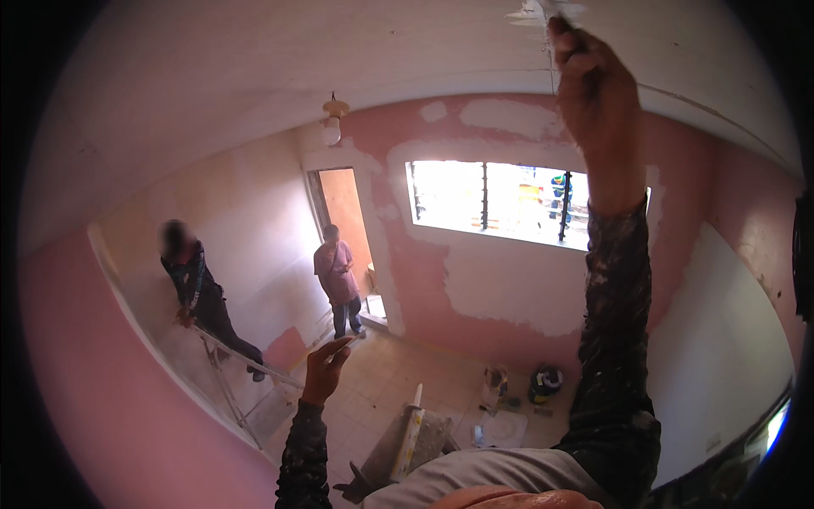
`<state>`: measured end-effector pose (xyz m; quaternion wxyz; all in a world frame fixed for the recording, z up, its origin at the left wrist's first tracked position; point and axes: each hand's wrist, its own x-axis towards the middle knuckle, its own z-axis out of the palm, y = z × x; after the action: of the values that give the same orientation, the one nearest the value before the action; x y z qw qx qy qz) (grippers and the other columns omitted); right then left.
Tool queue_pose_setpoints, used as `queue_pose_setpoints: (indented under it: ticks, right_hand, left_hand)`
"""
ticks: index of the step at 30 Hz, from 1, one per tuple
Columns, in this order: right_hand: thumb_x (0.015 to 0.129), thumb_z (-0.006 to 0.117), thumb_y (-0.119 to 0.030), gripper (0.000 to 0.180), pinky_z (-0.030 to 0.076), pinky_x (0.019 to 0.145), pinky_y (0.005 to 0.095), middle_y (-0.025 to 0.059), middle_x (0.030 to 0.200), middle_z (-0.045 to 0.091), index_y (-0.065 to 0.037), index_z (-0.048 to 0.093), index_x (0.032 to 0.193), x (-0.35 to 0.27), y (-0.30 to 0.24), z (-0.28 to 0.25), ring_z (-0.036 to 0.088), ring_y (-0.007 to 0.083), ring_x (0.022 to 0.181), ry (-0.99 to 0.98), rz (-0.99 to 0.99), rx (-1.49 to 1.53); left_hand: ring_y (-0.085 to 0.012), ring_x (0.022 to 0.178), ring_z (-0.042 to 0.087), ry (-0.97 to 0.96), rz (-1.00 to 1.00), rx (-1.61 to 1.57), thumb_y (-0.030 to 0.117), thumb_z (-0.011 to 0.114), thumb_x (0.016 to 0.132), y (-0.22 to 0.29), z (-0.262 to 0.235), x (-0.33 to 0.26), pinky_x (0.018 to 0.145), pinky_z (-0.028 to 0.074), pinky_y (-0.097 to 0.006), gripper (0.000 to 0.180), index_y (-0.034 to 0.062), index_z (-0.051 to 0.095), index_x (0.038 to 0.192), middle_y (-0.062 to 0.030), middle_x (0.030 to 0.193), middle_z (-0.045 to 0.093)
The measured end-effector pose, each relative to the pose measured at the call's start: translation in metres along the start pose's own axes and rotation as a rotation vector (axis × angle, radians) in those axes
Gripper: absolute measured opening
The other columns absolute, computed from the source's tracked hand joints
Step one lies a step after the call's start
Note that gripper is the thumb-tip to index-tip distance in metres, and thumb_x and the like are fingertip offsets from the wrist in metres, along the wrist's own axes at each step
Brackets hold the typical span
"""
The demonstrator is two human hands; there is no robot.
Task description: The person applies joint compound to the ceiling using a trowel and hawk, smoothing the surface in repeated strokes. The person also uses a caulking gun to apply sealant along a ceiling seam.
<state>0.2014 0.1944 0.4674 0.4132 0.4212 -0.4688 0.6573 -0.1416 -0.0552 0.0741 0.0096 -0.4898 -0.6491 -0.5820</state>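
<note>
The right hand (598,93) is raised high on the right, its fingers closed around a small tool (551,12) that meets the ceiling (254,85) at a white patch (519,12); the grip hides most of the tool, so I cannot tell its exact kind. The left hand (320,373) is lower and to the left, well apart from the ceiling, with its fingers pinched nearly together on a thin, flat, pale piece (341,349) seen almost edge-on. Near and below, a greyish board (434,437) carries a yellowish strip along it. Farther off, a dark bucket (544,386) stands on the tiled floor (373,373), just right of other small containers (494,383). At the far left, a person in dark clothes (203,276) is beside a ladder (222,390), and another in a pinkish top (337,276) stands by the doorway (343,199). A lamp (331,129) hangs left of the bright window (449,191) in the patchy pink far wall (407,288).
</note>
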Motion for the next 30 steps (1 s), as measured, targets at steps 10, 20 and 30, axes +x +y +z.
queue_pose_setpoints:
  ticks: [10, 20, 30]
  right_hand:
    - [0.097, 0.051, 0.000, 0.020, 0.060, 0.069, 0.0214, 0.0187, 0.097, 0.062, 0.016, 0.054, 0.109, -0.037, 0.023, 0.001, 0.065, 0.0207, 0.086, 0.119, -0.010, -0.125]
    - [0.097, 0.044, 0.004, 0.021, 0.060, 0.068, 0.0218, 0.0243, 0.106, 0.058, 0.020, 0.050, 0.110, -0.028, -0.011, 0.023, 0.062, 0.0217, 0.086, -0.141, 0.015, 0.163]
    - [0.100, 0.038, 0.002, 0.023, 0.060, 0.067, 0.0225, 0.0214, 0.111, 0.050, 0.014, 0.047, 0.118, 0.027, -0.036, 0.022, 0.053, 0.0214, 0.093, -0.297, 0.307, 0.465]
  left_hand:
    - [-0.0126, 0.088, 0.065, -0.009, -0.036, 0.021, 0.016, 0.066, 0.094, -0.009, 0.000, -0.012, 0.080, 0.051, -0.030, 0.027, 0.0020, 0.070, 0.116, -0.0106, 0.094, 0.072]
    - [-0.0131, 0.090, 0.064, -0.043, -0.079, -0.037, 0.016, 0.066, 0.094, 0.000, 0.011, -0.026, 0.082, 0.051, -0.030, 0.026, 0.0029, 0.070, 0.116, -0.0102, 0.097, 0.072]
    - [-0.0142, 0.091, 0.065, -0.055, -0.105, -0.071, 0.016, 0.068, 0.092, 0.001, 0.013, -0.034, 0.083, 0.051, -0.030, 0.028, -0.0010, 0.069, 0.114, -0.0114, 0.096, 0.073]
